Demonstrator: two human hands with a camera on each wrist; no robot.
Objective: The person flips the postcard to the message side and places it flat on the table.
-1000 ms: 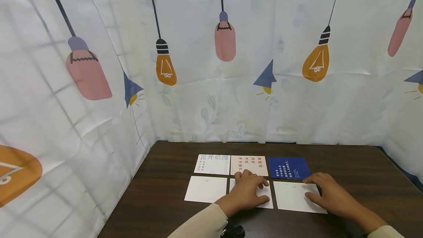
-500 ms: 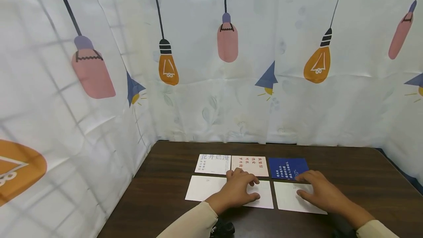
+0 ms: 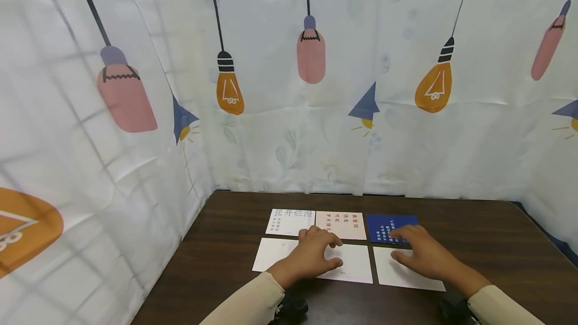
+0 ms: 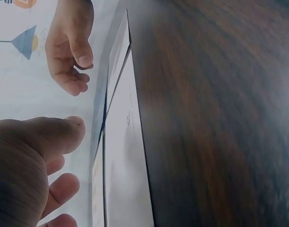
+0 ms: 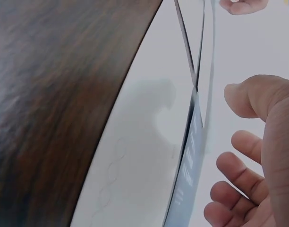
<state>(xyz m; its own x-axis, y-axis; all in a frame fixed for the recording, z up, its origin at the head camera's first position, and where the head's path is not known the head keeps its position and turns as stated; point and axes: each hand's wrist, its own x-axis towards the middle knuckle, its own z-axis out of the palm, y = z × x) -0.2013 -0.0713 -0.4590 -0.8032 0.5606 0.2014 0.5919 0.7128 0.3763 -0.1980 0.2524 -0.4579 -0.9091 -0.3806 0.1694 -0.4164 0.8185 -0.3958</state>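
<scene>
Two rows of postcards lie flat on the table. Along the back row are a white card with grey lettering (image 3: 290, 222), a pale pink card with red lettering (image 3: 345, 224) and a blue card with white lettering (image 3: 381, 222). The front row has three nearly plain white cards: left (image 3: 270, 255), middle (image 3: 354, 264) and right (image 3: 392, 271). My left hand (image 3: 310, 254) hovers over the left and middle front cards, fingers loosely bent, holding nothing. My right hand (image 3: 423, 251), likewise holding nothing, is over the right front card and overlaps the blue card's corner.
The dark wood-grain table (image 3: 212, 265) reaches back to a white curtain (image 3: 289, 154) printed with hanging lamps, which also runs along the left and right sides. Black devices (image 3: 291, 309) sit at the wrists below the cream sleeves (image 3: 253, 300).
Both hands have drifted left and slightly away from me over the cards. More of the middle front card shows; the right hand now covers part of the blue card. The cards stay put.
</scene>
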